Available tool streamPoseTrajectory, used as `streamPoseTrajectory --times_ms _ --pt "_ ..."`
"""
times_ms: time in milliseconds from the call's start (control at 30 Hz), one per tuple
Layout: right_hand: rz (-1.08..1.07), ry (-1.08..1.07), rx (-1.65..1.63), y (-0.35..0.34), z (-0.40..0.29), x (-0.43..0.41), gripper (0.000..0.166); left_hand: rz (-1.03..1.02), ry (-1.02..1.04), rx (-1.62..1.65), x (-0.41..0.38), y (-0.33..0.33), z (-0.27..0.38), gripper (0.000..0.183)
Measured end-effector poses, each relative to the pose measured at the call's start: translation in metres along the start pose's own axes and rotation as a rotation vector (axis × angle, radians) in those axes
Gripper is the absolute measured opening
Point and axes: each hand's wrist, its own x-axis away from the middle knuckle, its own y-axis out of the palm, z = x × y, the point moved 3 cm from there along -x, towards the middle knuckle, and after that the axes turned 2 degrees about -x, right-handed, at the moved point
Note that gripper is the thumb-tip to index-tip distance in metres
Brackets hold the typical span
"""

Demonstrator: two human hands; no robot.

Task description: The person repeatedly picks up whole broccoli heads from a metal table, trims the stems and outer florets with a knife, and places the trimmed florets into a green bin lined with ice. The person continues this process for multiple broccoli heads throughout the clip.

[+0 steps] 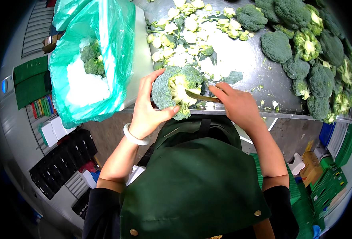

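Observation:
A broccoli head (pixel 165 86) is in my left hand (pixel 152 103), its pale cut underside facing up over the front edge of a steel table (pixel 253 67). My right hand (pixel 238 103) is closed on a small knife (pixel 204 97), whose curved blade reaches onto the broccoli's stem. The knife's handle is hidden in the fingers. Behind the broccoli lie many trimmed stem pieces and leaves (pixel 191 38). To the left, an open green plastic bag (pixel 119 59) holds white, overexposed material, perhaps ice, and small broccoli heads (pixel 93 61).
Whole broccoli heads (pixel 276 46) are heaped on the table's right side. The table's raised front rim (pixel 271 114) runs before my dark green apron (pixel 191 185). Black crates (pixel 65 161) stand at lower left; green crates (pixel 328 185) and a cardboard box (pixel 310 167) at lower right.

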Motion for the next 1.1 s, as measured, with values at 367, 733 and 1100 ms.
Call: streamPoseTrajectory --times_ms 367,733,1100 --pt "-0.022 0.209 0.089 0.007 0.013 0.026 0.037 -0.085 -0.017 -0.049 -0.009 0.028 0.014 0.077" --pt "0.161 0.385 -1.050 0.002 -0.010 0.012 0.041 0.012 -0.012 0.417 0.003 0.016 0.003 0.106" --pt "0.249 -0.105 0.030 -0.012 -0.019 -0.019 0.043 -0.188 -0.448 1.256 0.026 0.030 -0.015 0.083"
